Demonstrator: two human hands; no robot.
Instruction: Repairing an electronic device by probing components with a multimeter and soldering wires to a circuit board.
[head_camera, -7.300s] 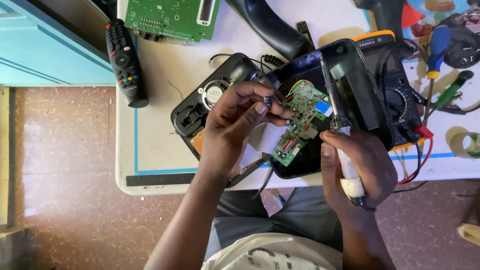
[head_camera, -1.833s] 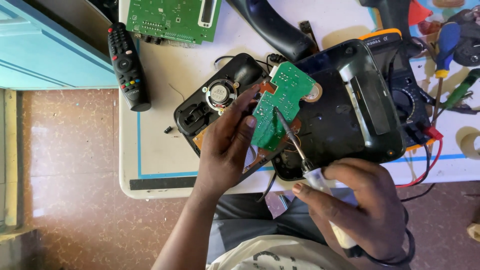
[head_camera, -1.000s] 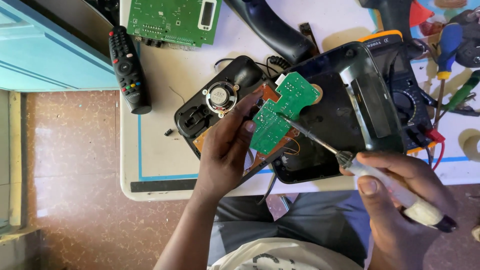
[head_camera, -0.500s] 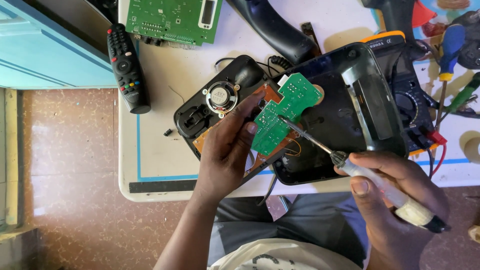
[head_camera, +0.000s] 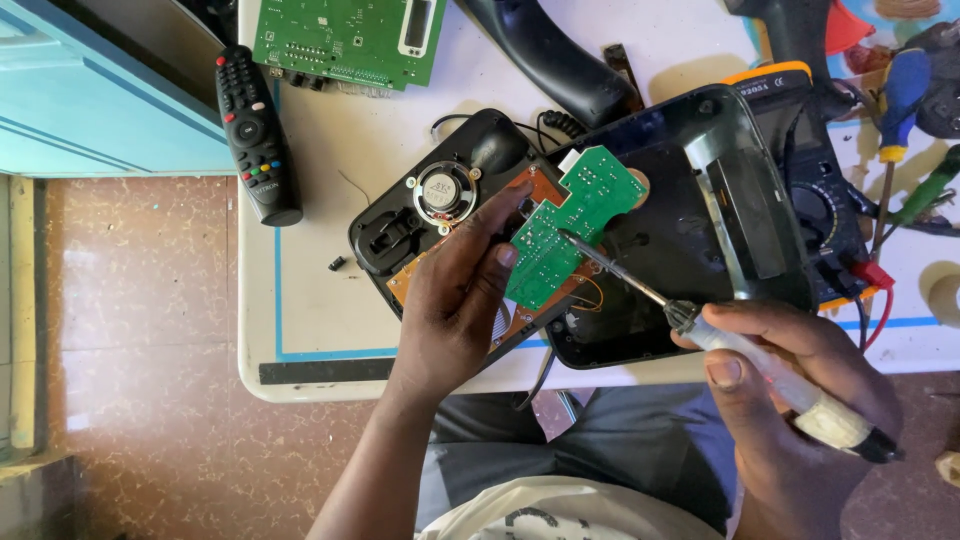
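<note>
My left hand (head_camera: 455, 300) pins the small green circuit board (head_camera: 570, 225) against the opened black plastic phone shell (head_camera: 690, 210). My right hand (head_camera: 790, 400), fist closed around the white-handled soldering iron (head_camera: 760, 370), has swung back in since a second ago, and its tip now touches the board just beside my left fingertips, so soldering seems under way.

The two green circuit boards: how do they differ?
The small circuit board is irregular in outline, held by the left hand over the opened phone; the large circuit board is rectangular, lying untouched at the table's far edge. A tool tip touches only the small one. Both are green.
</note>
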